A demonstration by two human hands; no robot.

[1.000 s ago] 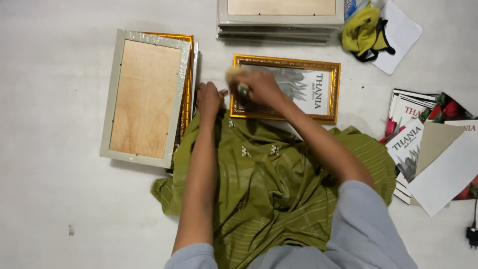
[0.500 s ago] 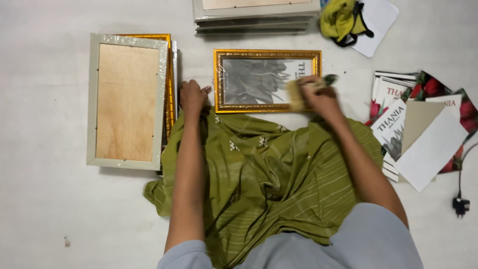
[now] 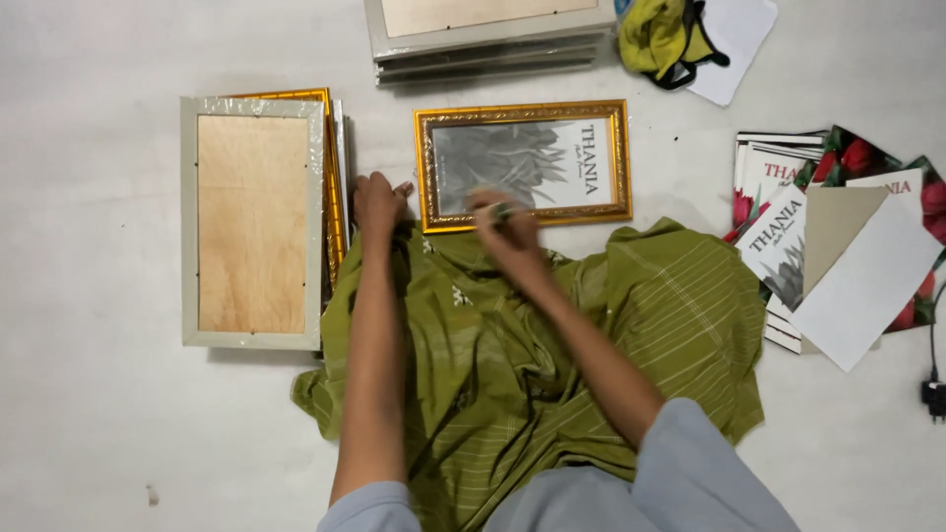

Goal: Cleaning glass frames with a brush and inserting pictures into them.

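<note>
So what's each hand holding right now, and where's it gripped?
The right hand pinches a small dark-tipped thing, too blurred to name, over the gold frame's lower edge. The left hand holds nothing; it rests beside that frame.

A gold ornate picture frame [image 3: 523, 164] lies flat on the pale floor, face up, long side across. Behind its glass sits a grey leaf print. Its lower edge meets green striped fabric [image 3: 611, 335].

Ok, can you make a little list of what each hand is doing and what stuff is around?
Left hand: resting flat on the floor beside the gold picture frame
Right hand: on the frame's lower edge, its grip around a small object
Lap: green cloth
Left side: stack of frames, backs up
Right side: printed sheets and cards
</note>
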